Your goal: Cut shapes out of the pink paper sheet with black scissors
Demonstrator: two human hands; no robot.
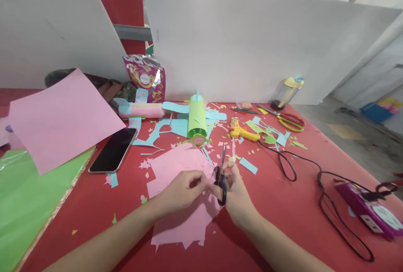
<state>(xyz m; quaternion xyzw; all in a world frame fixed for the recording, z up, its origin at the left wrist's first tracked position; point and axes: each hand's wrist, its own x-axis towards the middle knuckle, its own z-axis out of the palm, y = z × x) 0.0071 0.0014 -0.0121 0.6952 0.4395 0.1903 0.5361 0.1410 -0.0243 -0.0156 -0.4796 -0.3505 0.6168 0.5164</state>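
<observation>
Scissors (223, 170): black-handled, centre of the frame, blades pointing up; in the right hand (237, 198), fingers curled about the handles.
Pink scrap (210, 182): small, mid-frame, pinched between thumb and fingers of the left hand (184, 188).
Pink paper (179, 231): ragged-edged, lower centre, beneath both hands.
Green tube (197, 116): centre, above the pink paper.
Glue gun (245, 132): yellow, corded, right of centre.
Phone (113, 151): dark-screened, left of centre.
</observation>
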